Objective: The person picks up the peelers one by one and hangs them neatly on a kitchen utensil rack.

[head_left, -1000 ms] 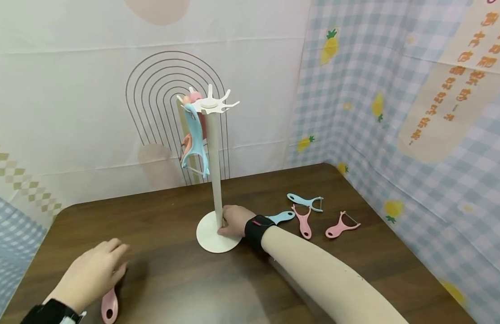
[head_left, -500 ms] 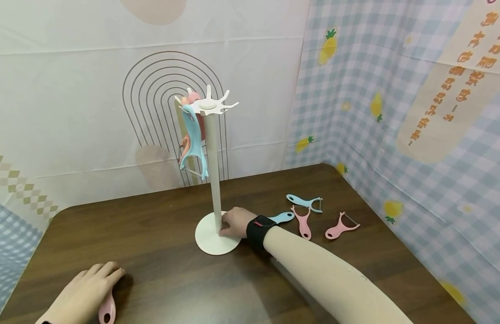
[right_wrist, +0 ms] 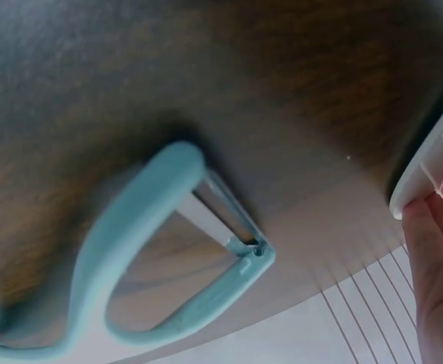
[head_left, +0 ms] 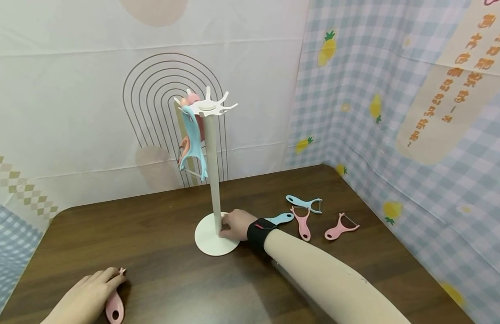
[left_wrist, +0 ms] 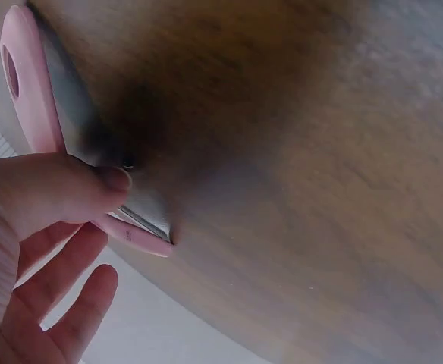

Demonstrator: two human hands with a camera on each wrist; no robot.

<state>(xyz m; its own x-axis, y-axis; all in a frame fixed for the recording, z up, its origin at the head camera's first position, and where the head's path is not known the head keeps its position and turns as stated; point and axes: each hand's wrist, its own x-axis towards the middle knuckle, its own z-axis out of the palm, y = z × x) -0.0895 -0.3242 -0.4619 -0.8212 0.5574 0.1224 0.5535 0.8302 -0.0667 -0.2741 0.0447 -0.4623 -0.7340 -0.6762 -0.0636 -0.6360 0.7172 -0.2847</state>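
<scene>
Near left of the dark wood-grain surface (head_left: 160,252), the left grip (head_left: 87,291) pinches a pink plastic Y-shaped peeler (head_left: 114,309); the neck, clear of its slim metal blade (left_wrist: 147,224), looks safest. Right of that, the right grip (head_left: 236,224) holds the white round-based stand (head_left: 212,162) low; firm pressure should curb wobble.

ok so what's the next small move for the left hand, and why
Probably lift the pink Y-peeler toward a bare prong of the white rack: the left hand pinches it, a blue Y-peeler hangs from the rack, and the right hand holds the rack near its base.
</scene>
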